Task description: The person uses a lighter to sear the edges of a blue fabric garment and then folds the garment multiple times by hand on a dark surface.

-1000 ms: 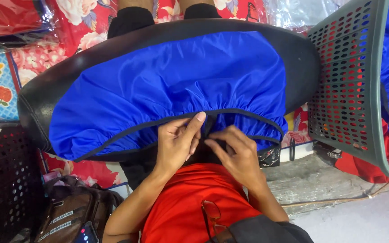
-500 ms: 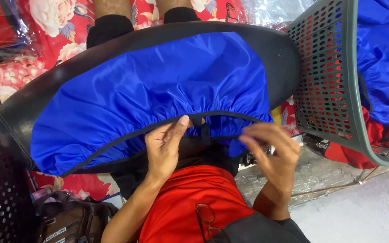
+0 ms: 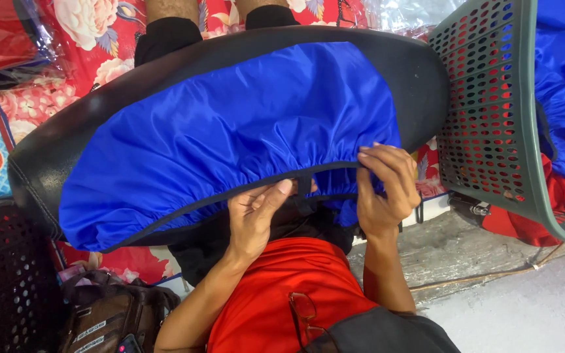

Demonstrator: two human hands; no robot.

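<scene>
Across the person's lap, a black seat (image 3: 420,85) bearing a blue cover (image 3: 230,131), its gathered near hem pinched by the left hand (image 3: 253,219) at the middle and the right hand (image 3: 384,186) further right, beside a green basket (image 3: 492,111).

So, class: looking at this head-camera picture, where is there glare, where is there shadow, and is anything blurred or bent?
Head view: even daylight; soft sheen on the black seat and clear plastic wrap; shadow beneath the blue cover around the left hand; right hand sharp; the green basket leans, suggesting wide-lens distortion at the edge.
</scene>
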